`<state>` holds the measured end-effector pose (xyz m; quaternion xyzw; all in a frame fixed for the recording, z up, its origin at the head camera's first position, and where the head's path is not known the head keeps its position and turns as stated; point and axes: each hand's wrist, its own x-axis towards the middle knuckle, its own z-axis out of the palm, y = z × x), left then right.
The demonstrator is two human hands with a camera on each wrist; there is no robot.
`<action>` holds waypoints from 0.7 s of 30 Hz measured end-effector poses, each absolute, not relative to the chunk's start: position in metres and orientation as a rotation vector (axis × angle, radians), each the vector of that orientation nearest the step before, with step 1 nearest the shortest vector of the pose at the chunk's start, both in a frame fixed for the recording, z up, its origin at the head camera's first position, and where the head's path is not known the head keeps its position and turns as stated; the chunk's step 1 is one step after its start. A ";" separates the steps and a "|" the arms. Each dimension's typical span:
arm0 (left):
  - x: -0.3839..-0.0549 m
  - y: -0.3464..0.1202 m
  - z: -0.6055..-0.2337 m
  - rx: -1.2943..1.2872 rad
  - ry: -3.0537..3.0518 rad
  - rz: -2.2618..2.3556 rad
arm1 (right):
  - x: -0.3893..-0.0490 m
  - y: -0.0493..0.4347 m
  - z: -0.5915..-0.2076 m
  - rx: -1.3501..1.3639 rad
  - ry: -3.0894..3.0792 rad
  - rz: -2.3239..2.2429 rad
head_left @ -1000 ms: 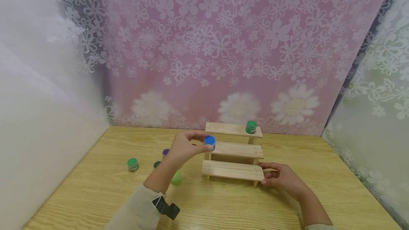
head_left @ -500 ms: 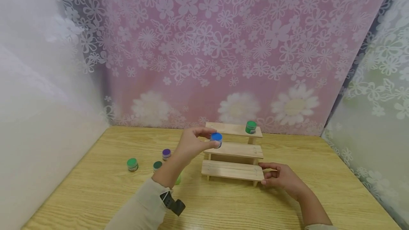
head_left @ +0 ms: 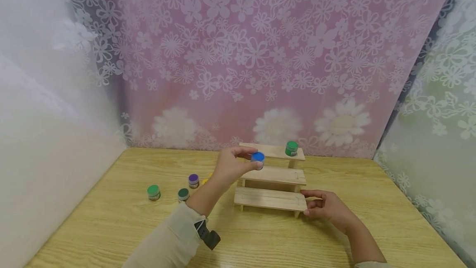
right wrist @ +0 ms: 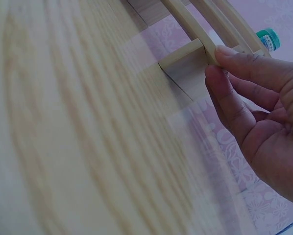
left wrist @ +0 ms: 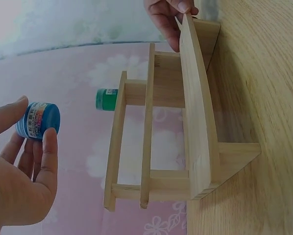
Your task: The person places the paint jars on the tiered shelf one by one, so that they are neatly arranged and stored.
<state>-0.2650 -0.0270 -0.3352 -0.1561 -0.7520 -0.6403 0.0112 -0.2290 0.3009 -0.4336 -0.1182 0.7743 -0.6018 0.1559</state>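
My left hand (head_left: 229, 169) pinches a small paint jar with a blue lid (head_left: 258, 160) between thumb and fingers, raised in front of the upper part of a three-step wooden display stand (head_left: 269, 198). In the left wrist view the blue jar (left wrist: 41, 120) lies sideways across the picture and shows a printed label. My right hand (head_left: 329, 209) holds the right end of the lowest step; the right wrist view shows its thumb and fingertips (right wrist: 219, 73) at that board's corner. A green paint jar (head_left: 291, 149) stands on the right of the top step.
Left of the stand, on the wooden table (head_left: 93, 226), are a green-lidded jar (head_left: 153, 192), a purple-lidded jar (head_left: 193, 180) and a dark green one (head_left: 183, 195). A bit of yellow (head_left: 205, 180) shows behind the left forearm. A flowered curtain (head_left: 223, 73) hangs behind.
My left hand has carried the blue jar to the right and slightly up, toward the top step. Its forearm now covers the light green jar seen earlier. The right hand stays in place.
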 end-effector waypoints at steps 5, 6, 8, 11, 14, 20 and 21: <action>-0.269 -0.020 -0.336 -0.468 -2.354 -1.995 | -0.229 0.301 -0.433 -0.341 2.218 -1.720; -0.269 -0.019 -0.336 -0.467 -2.356 -1.990 | -0.229 0.300 -0.433 -0.341 2.217 -1.720; -0.269 -0.017 -0.335 -0.464 -2.358 -1.988 | -0.229 0.300 -0.433 -0.335 2.220 -1.719; -0.270 -0.014 -0.334 -0.479 -2.346 -1.982 | -0.229 0.299 -0.432 -0.325 2.226 -1.716; -0.272 -0.011 -0.335 -0.475 -2.344 -1.976 | -0.229 0.300 -0.432 -0.325 2.238 -1.703; -0.279 -0.004 -0.338 -0.434 -2.387 -1.920 | -0.230 0.300 -0.432 -0.329 2.241 -1.693; -0.280 -0.003 -0.338 -0.433 -2.391 -1.912 | -0.230 0.300 -0.432 -0.325 2.240 -1.695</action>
